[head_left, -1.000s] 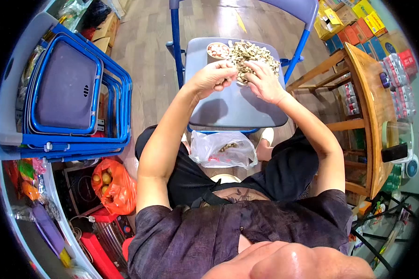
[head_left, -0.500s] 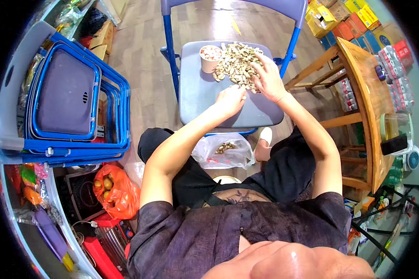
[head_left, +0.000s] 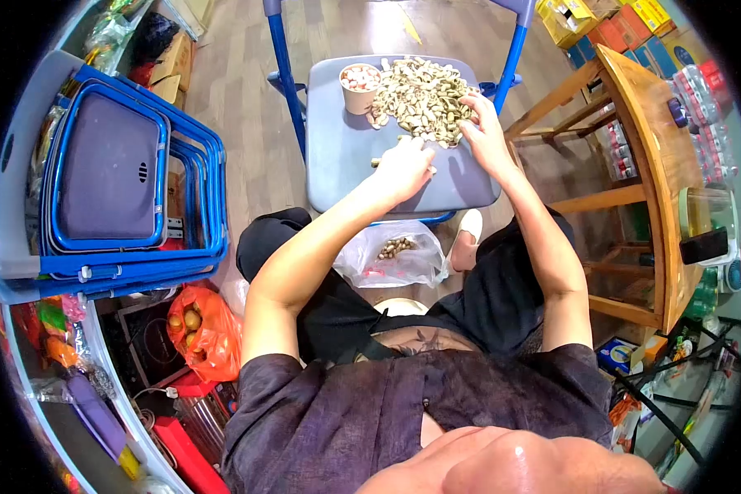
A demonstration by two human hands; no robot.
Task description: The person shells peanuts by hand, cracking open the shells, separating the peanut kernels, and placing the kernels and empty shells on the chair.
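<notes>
Peanuts [head_left: 424, 95], tan and greenish, loosely heaped

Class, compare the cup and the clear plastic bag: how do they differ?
The cup stands on the seat; the plastic bag sits lower. The cup is opaque and stiff-walled; the plastic bag is see-through and crumpled. The cup is filled with pinkish pieces; the plastic bag holds a small brownish heap. Both hold things.

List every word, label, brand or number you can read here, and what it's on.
None can be read with certainty.
Yellow box, upper right: print too small.
Bottle packs, right: labels too blurred.
Blue box, lower right: markings too blurred.
Cup on the chair: no readable text.
</notes>
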